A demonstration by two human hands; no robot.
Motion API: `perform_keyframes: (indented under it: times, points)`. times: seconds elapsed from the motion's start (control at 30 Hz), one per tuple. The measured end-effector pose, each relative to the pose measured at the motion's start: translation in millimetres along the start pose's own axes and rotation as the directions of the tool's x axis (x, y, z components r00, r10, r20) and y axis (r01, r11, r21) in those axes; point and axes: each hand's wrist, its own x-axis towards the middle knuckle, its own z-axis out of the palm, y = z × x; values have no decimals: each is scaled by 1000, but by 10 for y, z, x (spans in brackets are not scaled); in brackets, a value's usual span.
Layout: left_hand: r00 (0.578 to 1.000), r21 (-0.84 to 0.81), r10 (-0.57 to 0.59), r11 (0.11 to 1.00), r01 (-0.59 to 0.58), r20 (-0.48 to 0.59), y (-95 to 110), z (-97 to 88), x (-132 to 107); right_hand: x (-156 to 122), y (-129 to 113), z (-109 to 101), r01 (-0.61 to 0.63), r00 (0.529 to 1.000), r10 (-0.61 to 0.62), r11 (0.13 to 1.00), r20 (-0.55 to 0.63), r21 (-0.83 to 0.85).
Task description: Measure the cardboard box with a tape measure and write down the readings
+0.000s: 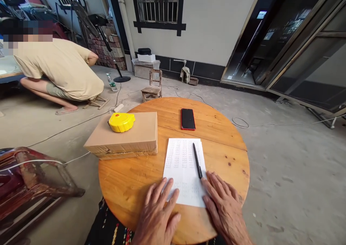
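A white sheet of paper with rows of small marks lies on the round wooden table. Along its right side rests a black pen, slanting toward me. My left hand lies flat with spread fingers, its fingertips over the paper's lower left edge. On the other side, my right hand is stretched out over the paper's right edge and the table. Its index fingertip is close to the pen's lower end; whether they touch I cannot tell. Neither hand holds anything.
A cardboard box with a yellow tape measure on top stands at the table's left. A phone lies at the back. Beyond are a small wooden chair and a crouching person. Cables cross the floor.
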Motion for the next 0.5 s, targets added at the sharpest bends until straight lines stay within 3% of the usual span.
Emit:
perform_keyframes:
  times: [0.1, 0.27, 0.4, 0.5]
  points:
    - [999, 1, -6, 1000, 6, 41, 21, 44, 51, 8, 18, 20, -7, 999, 8, 1000, -35, 14]
    - [996, -28, -22, 999, 24, 81, 14, 38, 63, -53, 35, 47, -109, 984, 121, 989, -130, 98]
    - [999, -42, -15, 999, 13, -31, -9, 85, 27, -116, 116, 27, -137, 974, 168, 971, -151, 195]
    - [991, -32, 4, 999, -8, -136, 2, 299, 21, 48, 151, -13, -140, 973, 183, 953, -141, 270]
